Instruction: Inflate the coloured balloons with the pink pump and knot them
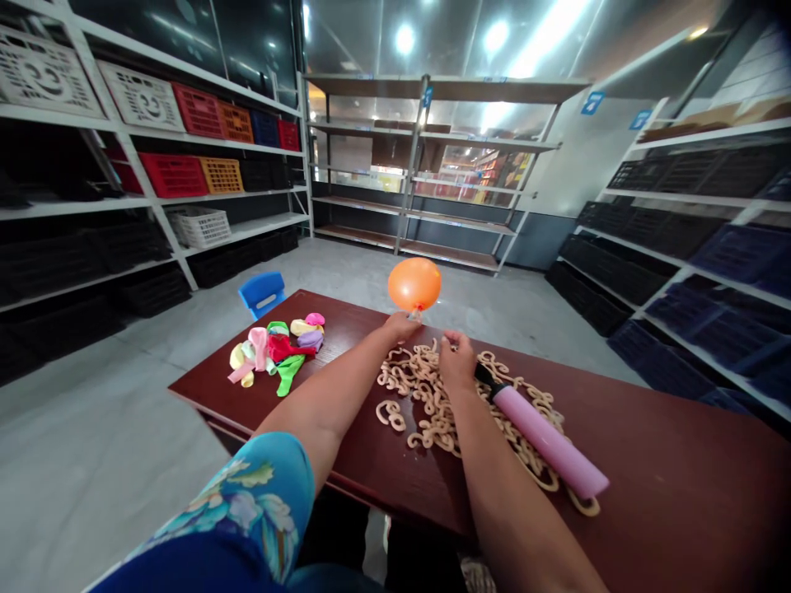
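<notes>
An inflated orange balloon (414,284) stands above the far edge of the table. My left hand (403,327) is closed around the balloon's neck just below it. To the right, my right hand (458,359) hovers over a pile of curled beige strips (426,383), its fingertips pinched together. Whether anything sits between those fingertips, I cannot make out. A pink hand pump (549,441) with a black end lies across the pile, that end partly hidden behind my right hand. Limp balloons (278,350) of several colours are heaped on the left of the table.
The dark red-brown table (352,461) spans the space before me. A blue chair (262,293) stands beyond its far left edge. Shelves with plastic crates (176,175) line the left side, and dark crates (655,239) fill the right. A metal rack (404,218) stands at the back.
</notes>
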### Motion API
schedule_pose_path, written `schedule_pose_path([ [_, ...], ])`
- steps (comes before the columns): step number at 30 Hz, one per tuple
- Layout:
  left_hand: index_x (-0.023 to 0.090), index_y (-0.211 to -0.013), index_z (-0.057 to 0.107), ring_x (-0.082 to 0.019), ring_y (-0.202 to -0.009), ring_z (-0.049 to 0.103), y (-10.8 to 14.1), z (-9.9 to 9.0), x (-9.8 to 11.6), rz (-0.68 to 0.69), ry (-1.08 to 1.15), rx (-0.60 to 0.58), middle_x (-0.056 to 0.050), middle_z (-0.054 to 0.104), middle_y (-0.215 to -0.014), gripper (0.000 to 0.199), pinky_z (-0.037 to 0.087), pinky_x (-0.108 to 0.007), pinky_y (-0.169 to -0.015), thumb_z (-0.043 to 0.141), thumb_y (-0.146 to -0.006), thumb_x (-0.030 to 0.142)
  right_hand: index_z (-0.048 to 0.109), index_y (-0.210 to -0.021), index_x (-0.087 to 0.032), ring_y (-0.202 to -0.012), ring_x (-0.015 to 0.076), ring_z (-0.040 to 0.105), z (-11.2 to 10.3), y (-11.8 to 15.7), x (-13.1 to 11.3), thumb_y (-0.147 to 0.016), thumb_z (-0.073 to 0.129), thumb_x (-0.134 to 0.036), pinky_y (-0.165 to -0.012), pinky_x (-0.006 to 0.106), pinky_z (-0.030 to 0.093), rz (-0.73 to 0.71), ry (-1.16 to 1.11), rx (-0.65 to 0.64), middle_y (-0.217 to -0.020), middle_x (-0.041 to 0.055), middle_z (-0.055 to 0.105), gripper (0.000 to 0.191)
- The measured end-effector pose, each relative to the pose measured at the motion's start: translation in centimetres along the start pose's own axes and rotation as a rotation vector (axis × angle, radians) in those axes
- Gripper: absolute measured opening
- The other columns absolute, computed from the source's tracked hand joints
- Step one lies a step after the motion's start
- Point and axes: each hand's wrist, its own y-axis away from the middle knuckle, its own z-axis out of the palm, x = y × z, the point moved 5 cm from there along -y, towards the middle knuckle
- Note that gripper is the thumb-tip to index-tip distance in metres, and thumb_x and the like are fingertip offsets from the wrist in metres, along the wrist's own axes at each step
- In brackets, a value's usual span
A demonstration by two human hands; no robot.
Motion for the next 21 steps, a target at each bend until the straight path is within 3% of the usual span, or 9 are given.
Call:
schedule_pose_path([
  [3, 0.012, -0.091, 0.066, -0.019, -0.07, 0.059, 0.8, -1.8, -0.4, 0.086, -0.281, 0.027, -0.01, 0.065, -0.078, 0.033, 0.043, -0.027, -0.063, 0.052, -0.075, 0.037, 0.061, -0.093, -0.016, -0.077, 0.0197, 0.055, 0.1, 0.1, -0.1, -0.07, 0.047, -0.035, -0.077, 0.034, 0.041, 0.003, 0.02, -0.018, -0.089, 0.0088, 0.064, 0.033],
  [6, 0.016, -0.092, 0.068, -0.02, -0.083, 0.059, 2.2, -4.9, -0.7, 0.183, -0.438, 0.07, -0.01, 0.066, -0.089, 0.031, 0.043, -0.028, -0.073, 0.05, -0.076, 0.034, 0.061, -0.093, -0.016, -0.074, 0.0193, 0.055, 0.2, 0.2, -0.4, -0.07, 0.047, -0.036, -0.075, 0.034, 0.041, -0.01, 0.029, -0.037, -0.088, 0.0083, 0.064, 0.034],
  [10, 0.017, -0.089, 0.07, -0.02, -0.084, 0.059, 4.4, -11.1, -1.9, 0.206, -0.597, 0.116, -0.008, 0.068, -0.09, 0.028, 0.042, -0.026, -0.075, 0.049, -0.075, 0.031, 0.063, -0.091, -0.016, -0.071, 0.0188, 0.054, 0.4, 0.4, -0.6, -0.069, 0.05, -0.037, -0.075, 0.034, 0.041, -0.027, 0.053, -0.076, -0.085, 0.0076, 0.064, 0.033],
  [15, 0.017, -0.091, 0.07, -0.016, -0.08, 0.059, 7.8, -19.4, -4.2, 0.107, -0.711, 0.137, -0.005, 0.068, -0.089, 0.03, 0.041, -0.021, -0.068, 0.05, -0.073, 0.031, 0.063, -0.09, -0.018, -0.069, 0.0173, 0.054, 0.5, 0.5, -0.6, -0.071, 0.049, -0.035, -0.073, 0.033, 0.042, -0.059, 0.062, -0.101, -0.085, 0.006, 0.064, 0.029],
  [18, 0.018, -0.091, 0.069, -0.016, -0.078, 0.059, 10.1, -21.8, -5.4, 0.042, -0.805, 0.018, -0.004, 0.068, -0.088, 0.031, 0.04, -0.021, -0.065, 0.05, -0.072, 0.032, 0.063, -0.089, -0.018, -0.07, 0.0168, 0.054, 0.8, 0.4, -0.6, -0.071, 0.049, -0.033, -0.074, 0.033, 0.042, -0.112, 0.08, -0.121, -0.086, 0.0063, 0.064, 0.027],
  [21, 0.02, -0.096, 0.068, -0.017, -0.084, 0.058, 12.0, -22.2, -6.4, 0.017, -0.899, -0.092, -0.004, 0.067, -0.095, 0.033, 0.039, -0.022, -0.069, 0.052, -0.07, 0.033, 0.063, -0.089, -0.017, -0.071, 0.017, 0.054, 1.0, 0.4, -0.5, -0.071, 0.049, -0.033, -0.074, 0.033, 0.042, -0.141, 0.086, -0.145, -0.088, 0.0073, 0.064, 0.027],
])
